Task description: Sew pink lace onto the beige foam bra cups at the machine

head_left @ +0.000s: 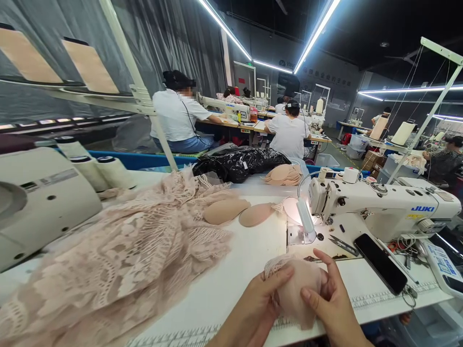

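1. Leftward, beige lace fabric (144, 236) lies heaped across the white tabletop (202, 299).
2. Beside its right edge rest two beige oval cups (226, 211).
3. The left hand (265, 300) is closed on a sheer beige piece (299, 288), thumb uppermost, near the sewing machine (383, 207).
4. The right hand (331, 296) pinches that piece's other side, index finger raised.
5. Scissors (343, 245), then a black phone (380, 264), lie farther right.

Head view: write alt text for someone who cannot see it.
Both hands hold a beige fabric piece over a white table, near a sewing machine. Scissors and a phone lie to the right, a heap of lace to the left. Beyond, white-shirted people are at other tables.
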### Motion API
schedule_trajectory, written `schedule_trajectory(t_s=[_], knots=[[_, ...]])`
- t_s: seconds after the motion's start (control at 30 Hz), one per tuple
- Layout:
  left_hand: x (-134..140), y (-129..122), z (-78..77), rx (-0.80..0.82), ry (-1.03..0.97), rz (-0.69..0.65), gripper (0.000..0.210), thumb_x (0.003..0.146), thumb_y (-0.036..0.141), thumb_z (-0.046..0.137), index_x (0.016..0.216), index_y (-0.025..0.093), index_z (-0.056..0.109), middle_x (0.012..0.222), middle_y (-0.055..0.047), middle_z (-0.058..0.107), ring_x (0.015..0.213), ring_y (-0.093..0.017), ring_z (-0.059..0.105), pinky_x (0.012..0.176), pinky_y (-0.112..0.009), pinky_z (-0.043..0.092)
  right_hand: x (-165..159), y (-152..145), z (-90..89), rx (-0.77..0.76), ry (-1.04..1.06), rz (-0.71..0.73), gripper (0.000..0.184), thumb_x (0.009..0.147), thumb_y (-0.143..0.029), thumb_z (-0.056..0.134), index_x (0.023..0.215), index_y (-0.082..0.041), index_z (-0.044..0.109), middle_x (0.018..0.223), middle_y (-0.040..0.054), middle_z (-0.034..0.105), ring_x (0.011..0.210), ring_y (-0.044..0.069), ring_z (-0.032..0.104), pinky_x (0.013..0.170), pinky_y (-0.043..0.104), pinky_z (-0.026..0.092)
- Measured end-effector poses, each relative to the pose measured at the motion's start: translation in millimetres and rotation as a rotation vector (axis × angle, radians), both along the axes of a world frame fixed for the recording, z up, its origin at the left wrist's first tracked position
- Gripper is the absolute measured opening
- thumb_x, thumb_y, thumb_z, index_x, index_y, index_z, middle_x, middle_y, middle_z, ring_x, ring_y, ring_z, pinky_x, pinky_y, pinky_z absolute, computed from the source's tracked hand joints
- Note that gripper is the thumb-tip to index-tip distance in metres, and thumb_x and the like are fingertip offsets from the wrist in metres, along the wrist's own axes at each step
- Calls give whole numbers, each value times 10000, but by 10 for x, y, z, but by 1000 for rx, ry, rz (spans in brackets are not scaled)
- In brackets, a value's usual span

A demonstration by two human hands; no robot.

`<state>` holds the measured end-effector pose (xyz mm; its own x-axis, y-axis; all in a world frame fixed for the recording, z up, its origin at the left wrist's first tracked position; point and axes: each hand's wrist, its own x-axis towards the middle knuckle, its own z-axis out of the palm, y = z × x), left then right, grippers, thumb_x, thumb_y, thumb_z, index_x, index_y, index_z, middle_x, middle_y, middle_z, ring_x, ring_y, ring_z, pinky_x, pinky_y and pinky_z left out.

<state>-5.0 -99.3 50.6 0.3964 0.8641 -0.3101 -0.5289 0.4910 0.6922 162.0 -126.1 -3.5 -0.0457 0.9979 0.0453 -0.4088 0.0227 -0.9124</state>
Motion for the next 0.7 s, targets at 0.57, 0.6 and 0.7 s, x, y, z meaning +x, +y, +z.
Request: schedule_trajectory(t_s=[0.57, 0.6, 0.7], knots=[[-184, 1083, 124, 1558, 923, -697, 202, 689, 79, 683, 562, 198, 582, 941, -30, 739, 886, -227, 661, 947, -362, 437, 736, 1247, 22, 1103, -1478, 44, 254, 961, -24, 567, 951, -248, 686, 1003, 17, 789, 899, 199, 633, 759, 315, 444], [-180, 1116, 94, 1542, 896, -699, 195, 689, 81, 678, 562, 203, 595, 904, -21, 732, 863, -220, 651, 943, -354, 433, 752, 1234, 1, 1063, -1452, 42, 261, 942, -15, 578, 980, -247, 691, 1034, 21, 794, 907, 199, 641, 767, 314, 447], [-186, 1153, 67, 1482, 827, -674, 165, 714, 91, 659, 630, 230, 686, 882, 11, 749, 856, -211, 638, 978, -344, 422, 793, 1188, -8, 1003, -1403, 51, 287, 942, -16, 609, 1063, -258, 706, 1076, 29, 801, 925, 205, 659, 817, 324, 468]])
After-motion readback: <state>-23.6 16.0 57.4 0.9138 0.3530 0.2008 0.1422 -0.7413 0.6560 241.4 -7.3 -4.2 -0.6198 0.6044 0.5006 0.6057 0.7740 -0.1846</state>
